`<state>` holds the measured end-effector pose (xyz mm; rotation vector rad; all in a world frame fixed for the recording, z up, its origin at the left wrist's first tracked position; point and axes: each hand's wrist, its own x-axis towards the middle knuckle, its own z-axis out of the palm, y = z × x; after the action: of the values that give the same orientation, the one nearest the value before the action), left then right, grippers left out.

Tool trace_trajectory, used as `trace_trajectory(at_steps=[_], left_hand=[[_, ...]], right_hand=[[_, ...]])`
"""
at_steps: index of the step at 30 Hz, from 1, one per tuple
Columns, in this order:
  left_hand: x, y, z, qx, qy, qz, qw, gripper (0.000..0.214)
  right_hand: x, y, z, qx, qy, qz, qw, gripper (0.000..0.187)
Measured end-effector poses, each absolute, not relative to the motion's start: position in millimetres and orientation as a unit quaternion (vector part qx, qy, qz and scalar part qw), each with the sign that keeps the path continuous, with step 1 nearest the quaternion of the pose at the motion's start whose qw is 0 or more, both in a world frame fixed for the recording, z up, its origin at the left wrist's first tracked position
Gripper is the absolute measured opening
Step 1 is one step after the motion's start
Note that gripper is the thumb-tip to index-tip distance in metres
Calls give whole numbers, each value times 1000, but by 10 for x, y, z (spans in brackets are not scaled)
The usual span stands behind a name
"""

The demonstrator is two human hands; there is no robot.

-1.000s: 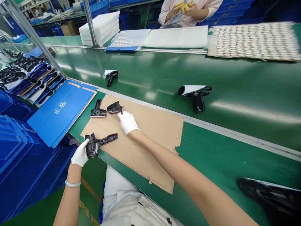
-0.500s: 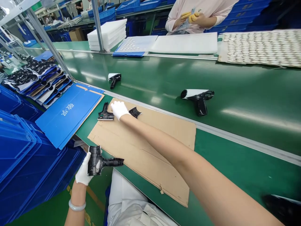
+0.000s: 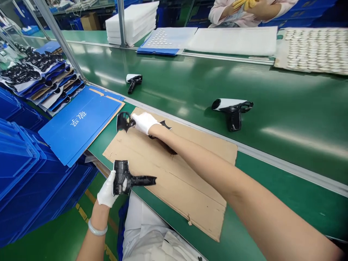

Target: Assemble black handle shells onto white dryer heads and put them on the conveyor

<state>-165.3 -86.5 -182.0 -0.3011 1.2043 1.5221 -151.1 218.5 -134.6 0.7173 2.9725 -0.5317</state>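
Note:
My left hand, in a white glove, grips a black pistol-shaped plastic shell by its wide end, just off the near edge of a brown cardboard sheet. My right hand, also gloved, reaches across the cardboard and is closed on a second black shell half, raised at the sheet's far left corner. A third black piece lies partly hidden behind my right wrist.
Two assembled black-and-white handheld units lie on the green conveyor belt. A blue corrugated sheet and blue crates sit to the left, trays of black parts behind. Across the belt a person works near white foam sheets.
My right hand closed on the black shell half at the cardboard's far left corner and lifted it. My left hand kept its shell, shifting slightly right and up.

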Motion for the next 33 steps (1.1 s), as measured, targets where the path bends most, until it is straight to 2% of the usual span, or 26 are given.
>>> trace_trajectory(at_steps=[3,5,7,8,10,12,14,18,26,31,33], left_hand=[[-1649,-770,-1723,-98,530,663,520,62],[-1615,-718,-1642,-68,542,670,503,63],[-1555,-677,-1545,-35,550,672,494,63],[-1517,-659,-1490,-17,553,672,492,64],[-1431,-626,-1376,13,555,672,491,66],[-1338,-601,-1270,48,555,668,494,68],[-1248,-590,-1192,91,554,661,498,70],[-1096,-609,-1145,142,563,642,501,66],[-905,-646,-1161,153,552,627,528,63],[-759,-641,-1016,173,547,606,551,57],[-687,-629,-972,174,550,608,545,51]], right_hand=[[-968,1909,-1226,277,909,-310,3,13],[-579,1646,-1204,266,825,-497,-30,24],[-236,1355,-1252,240,785,-564,-90,35],[-93,1210,-1299,234,794,-544,-136,34],[129,943,-1414,226,840,-430,-244,28],[282,727,-1515,202,882,-279,-323,42],[386,573,-1573,172,902,-170,-358,54],[516,415,-1597,157,903,-126,-379,47],[691,344,-1491,145,925,-71,-345,38],[754,258,-1548,164,922,-58,-345,37],[765,211,-1614,202,911,-47,-357,44]])
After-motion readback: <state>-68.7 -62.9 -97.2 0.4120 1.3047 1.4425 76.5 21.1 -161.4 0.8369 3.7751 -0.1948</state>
